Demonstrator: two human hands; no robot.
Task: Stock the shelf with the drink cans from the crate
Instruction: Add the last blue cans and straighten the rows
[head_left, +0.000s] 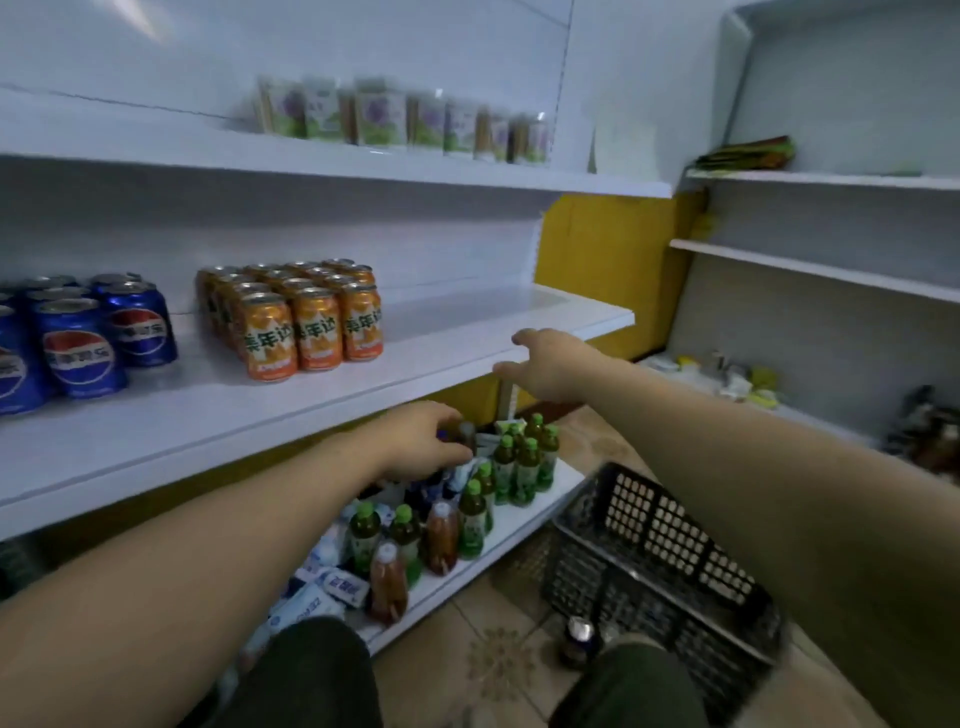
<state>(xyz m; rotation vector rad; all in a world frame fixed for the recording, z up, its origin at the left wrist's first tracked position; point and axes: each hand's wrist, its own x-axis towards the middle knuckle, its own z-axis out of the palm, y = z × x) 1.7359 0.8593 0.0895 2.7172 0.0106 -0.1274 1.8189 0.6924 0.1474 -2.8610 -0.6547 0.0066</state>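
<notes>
Drink cans (311, 325) stand stocked on the shelf (441, 358), one can (579, 631) left beside it in the crate (660, 540) (left hand (421, 441) gripping something dark, right hand (545, 364) spread empty).

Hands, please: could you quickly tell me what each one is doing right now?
Left hand: closed around a dark drink container, can or bottle unclear.
Right hand: open, empty, at the shelf edge.

Your forearms are bare to the frame's edge, no sleeves, watch or rings showing on the left hand (421, 441) or right hand (550, 364); dark olive trousers (311, 675) cover both knees.
</notes>
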